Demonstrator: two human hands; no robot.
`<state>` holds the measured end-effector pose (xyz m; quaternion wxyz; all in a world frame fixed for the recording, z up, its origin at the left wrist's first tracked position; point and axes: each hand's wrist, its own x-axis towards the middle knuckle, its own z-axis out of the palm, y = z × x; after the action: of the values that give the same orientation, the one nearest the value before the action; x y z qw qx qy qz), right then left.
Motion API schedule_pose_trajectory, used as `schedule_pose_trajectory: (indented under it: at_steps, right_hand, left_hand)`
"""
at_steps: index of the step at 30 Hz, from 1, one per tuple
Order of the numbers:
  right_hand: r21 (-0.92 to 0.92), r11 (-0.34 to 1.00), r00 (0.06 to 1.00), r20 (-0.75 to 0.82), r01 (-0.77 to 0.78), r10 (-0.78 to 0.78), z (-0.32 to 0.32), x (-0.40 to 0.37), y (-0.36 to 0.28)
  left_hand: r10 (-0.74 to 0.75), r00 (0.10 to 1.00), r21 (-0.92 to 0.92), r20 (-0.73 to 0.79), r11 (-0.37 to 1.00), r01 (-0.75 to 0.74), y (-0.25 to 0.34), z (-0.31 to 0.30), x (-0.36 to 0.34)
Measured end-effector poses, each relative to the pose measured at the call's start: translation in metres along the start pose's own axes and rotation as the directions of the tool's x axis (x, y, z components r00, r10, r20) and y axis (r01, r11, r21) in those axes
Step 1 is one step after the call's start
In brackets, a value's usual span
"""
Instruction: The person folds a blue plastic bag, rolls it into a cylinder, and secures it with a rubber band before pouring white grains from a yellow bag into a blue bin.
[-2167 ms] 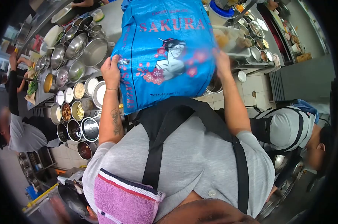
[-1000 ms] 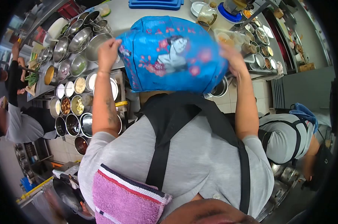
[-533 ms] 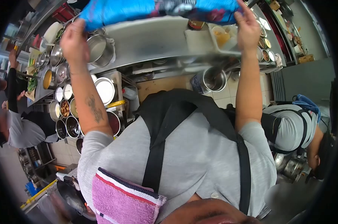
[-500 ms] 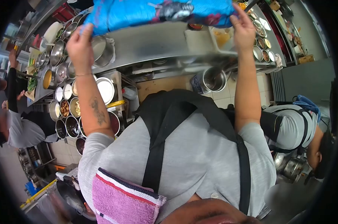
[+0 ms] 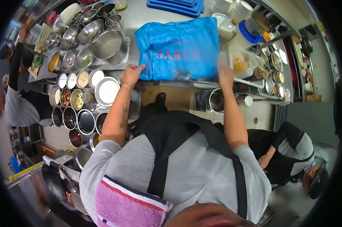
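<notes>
Fingers of the left hand [image 5: 132, 75] curl at the bag's near left corner, thumb against its edge; whether they pinch it, I cannot tell. Fingers of the right hand [image 5: 226, 76] are at the near right corner (a blur, so their grip cannot be told). Nearest of all, a pink towel [image 5: 130, 204] lies over the chest of a grey shirt [image 5: 193, 166], beside a strap of the black apron [image 5: 174, 130]. Below the hands, a dark shoe [image 5: 161, 99] shows on the floor, and a steel pot [image 5: 217, 101] stands under the right side of the desk [image 5: 138, 11].

To the left are round pans [image 5: 86, 122], some holding food or dark liquid. On the right, a person [image 5: 297, 151] in a grey top leans near the floor.

The blue bag [image 5: 182, 49] lies spread on the desk, creased, its near edge close to the desk's near edge, red lettering across it. Left of it sit a deep pot [image 5: 109, 47] and steel bowls [image 5: 70, 38]; right of it, a clear tub [image 5: 240, 65] with something orange inside. Beyond the bag is a stack of blue trays [image 5: 175, 6]. Farther left, another person [image 5: 21, 104] raises an arm.
</notes>
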<state>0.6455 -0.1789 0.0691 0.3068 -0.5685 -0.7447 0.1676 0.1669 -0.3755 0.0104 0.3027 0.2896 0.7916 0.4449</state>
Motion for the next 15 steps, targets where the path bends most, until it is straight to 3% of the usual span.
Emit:
schedule_pose_trajectory:
  at_steps: [1,2,3,5,7,9,10,12,13,15]
  right_hand:
    - [-0.228,0.967,0.97,-0.185,0.114,-0.158,-0.004,0.004,-0.016]
    - [-0.155,0.977,0.965,-0.198,0.144,-0.174,-0.011,0.014,-0.047]
    - [-0.162,0.974,0.965,-0.185,0.158,-0.188,-0.015,0.03,-0.086]
    - [-0.097,0.875,0.864,-0.137,0.475,-0.485,-0.013,0.062,-0.165]
    - [-0.043,0.794,0.795,0.008,0.607,-0.607,0.014,0.099,-0.222]
    - [0.063,0.681,0.678,0.059,0.73,-0.732,0.055,0.136,-0.268]
    - [0.081,0.67,0.665,0.08,0.738,-0.742,0.073,0.149,-0.293]
    - [0.092,0.677,0.615,0.343,0.73,-0.71,0.108,0.166,-0.342]
    - [0.115,0.673,0.598,0.366,0.731,-0.713,0.124,0.17,-0.365]
    - [-0.195,0.679,0.485,0.833,0.708,-0.266,0.16,0.178,-0.401]
  left_hand:
    - [0.047,0.999,-0.101,-0.02,0.994,-0.048,-0.002,0.004,-0.002]
    - [0.003,0.998,-0.098,0.067,0.995,0.004,0.043,-0.007,-0.028]
    - [-0.008,0.998,-0.111,0.061,0.994,0.015,0.057,-0.007,-0.04]
    - [-0.031,0.996,-0.125,0.082,0.991,0.041,0.068,-0.006,-0.039]
    - [-0.032,0.997,-0.155,0.075,0.987,0.043,0.041,0.004,-0.025]
    - [0.089,0.996,-0.181,0.028,0.98,-0.083,0.025,0.011,-0.022]
    - [0.107,0.994,-0.161,0.016,0.982,-0.103,0.031,0.011,-0.025]
    - [0.106,0.994,-0.097,-0.009,0.99,-0.107,0.041,0.007,-0.027]
    - [0.134,0.991,-0.023,-0.008,0.991,-0.135,0.043,0.004,-0.028]
    - [0.106,0.994,-0.052,-0.004,0.993,-0.106,0.039,-0.001,-0.025]
